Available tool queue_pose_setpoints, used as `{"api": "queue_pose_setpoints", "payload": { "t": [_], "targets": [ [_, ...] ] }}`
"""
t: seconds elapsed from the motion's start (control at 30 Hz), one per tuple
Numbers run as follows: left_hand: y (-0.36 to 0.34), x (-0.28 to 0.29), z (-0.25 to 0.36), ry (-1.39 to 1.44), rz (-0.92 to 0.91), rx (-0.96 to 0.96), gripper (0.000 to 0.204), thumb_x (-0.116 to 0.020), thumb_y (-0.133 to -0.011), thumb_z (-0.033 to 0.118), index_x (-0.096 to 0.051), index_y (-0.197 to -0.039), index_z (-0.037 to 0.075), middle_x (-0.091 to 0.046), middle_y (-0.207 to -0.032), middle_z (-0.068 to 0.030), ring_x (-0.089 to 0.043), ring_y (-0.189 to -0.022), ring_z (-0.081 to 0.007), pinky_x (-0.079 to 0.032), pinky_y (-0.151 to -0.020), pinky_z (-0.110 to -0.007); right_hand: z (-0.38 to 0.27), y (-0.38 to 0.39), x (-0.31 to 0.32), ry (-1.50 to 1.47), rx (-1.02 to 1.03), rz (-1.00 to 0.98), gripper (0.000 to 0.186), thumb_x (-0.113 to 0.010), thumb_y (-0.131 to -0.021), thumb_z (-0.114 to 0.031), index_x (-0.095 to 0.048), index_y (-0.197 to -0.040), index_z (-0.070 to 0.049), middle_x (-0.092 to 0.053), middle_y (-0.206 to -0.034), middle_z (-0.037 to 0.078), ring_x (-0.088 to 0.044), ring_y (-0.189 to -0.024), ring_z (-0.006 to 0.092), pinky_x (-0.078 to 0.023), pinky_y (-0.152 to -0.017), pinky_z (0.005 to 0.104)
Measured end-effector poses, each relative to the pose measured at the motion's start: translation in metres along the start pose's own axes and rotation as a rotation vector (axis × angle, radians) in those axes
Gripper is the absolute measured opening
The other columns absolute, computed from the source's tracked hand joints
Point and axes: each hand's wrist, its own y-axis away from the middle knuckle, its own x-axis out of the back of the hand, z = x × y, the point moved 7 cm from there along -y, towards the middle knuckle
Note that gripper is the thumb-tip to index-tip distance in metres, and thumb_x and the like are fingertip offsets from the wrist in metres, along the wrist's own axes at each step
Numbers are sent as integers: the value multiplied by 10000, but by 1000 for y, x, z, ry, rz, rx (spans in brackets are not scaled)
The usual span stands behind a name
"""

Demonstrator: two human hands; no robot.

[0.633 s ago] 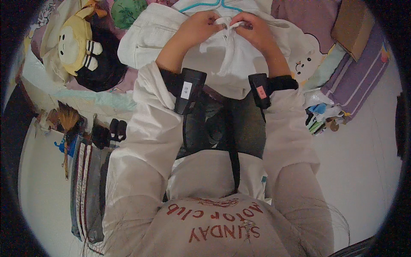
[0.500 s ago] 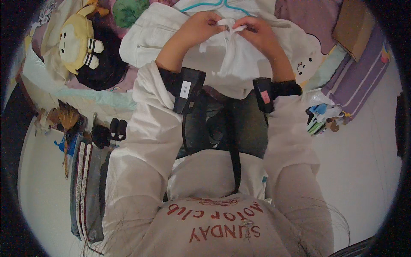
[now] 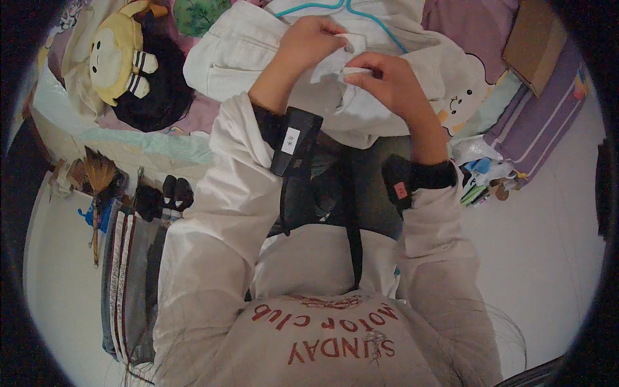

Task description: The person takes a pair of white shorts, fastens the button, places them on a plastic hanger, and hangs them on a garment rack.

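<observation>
A white garment (image 3: 251,48) of thick cloth lies spread in front of me, with a seam like a pocket edge on its left part. My left hand (image 3: 314,40) pinches one edge of its opening between thumb and fingers. Lower and to the right, my right hand (image 3: 382,76) grips the opposite edge, the fingertips closed on a folded strip. A gap shows between the two edges. Just beyond my hands a teal clothes hanger (image 3: 380,29) lies on the white cloth; part of it runs out of the picture.
A yellow plush toy (image 3: 116,58) rests on black cloth at the far left. To the right are a cardboard box (image 3: 534,42) and a purple padded piece (image 3: 541,122). Below on the left stand a brush (image 3: 100,174) and a grey bag (image 3: 129,284). Small items (image 3: 483,177) lie right.
My right hand has moved down and slightly left, drawing its edge toward me. The left hand has shifted a little right. The two edges sit at different heights now.
</observation>
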Motion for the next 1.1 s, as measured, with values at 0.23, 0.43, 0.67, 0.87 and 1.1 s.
{"api": "queue_pose_setpoints", "payload": {
  "t": [0.23,0.43,0.67,0.87,1.1],
  "targets": [
    [5,4,9,124,-11,8,248,-621,-612,188,-614,-788,13,-591,-683,-71,-547,-621,-139,-421,-573,-249,5,-7,7,111,34,249,159,-578,-715,-123,-555,-860,-59,-556,-713,52,-483,-602,124,-397,-586,223],
    [3,1,7,71,-24,106,264,-629,-590,202,-620,-787,27,-591,-675,-70,-551,-608,-151,-424,-551,-255,15,-3,11,163,105,197,133,-552,-717,-73,-550,-849,-55,-560,-772,63,-504,-660,153,-398,-617,229],
    [-2,-4,-8,63,49,81,262,-609,-579,258,-636,-772,83,-602,-691,-72,-572,-640,-188,-435,-592,-279,0,-2,5,153,123,250,115,-552,-684,-67,-566,-798,-71,-554,-791,87,-523,-714,224,-416,-640,290],
    [-4,-3,-7,28,42,92,258,-599,-578,268,-635,-754,83,-601,-695,-81,-573,-677,-208,-432,-619,-291,6,-5,2,179,86,321,94,-526,-679,-85,-584,-752,-99,-534,-785,89,-524,-762,265,-422,-680,327],
    [-5,-2,-3,19,28,6,296,-611,-594,285,-618,-769,46,-596,-712,-101,-570,-670,-202,-431,-624,-291,8,-4,1,174,72,455,129,-517,-669,-56,-595,-759,-109,-540,-784,85,-530,-751,248,-429,-666,318]
  ]
}}
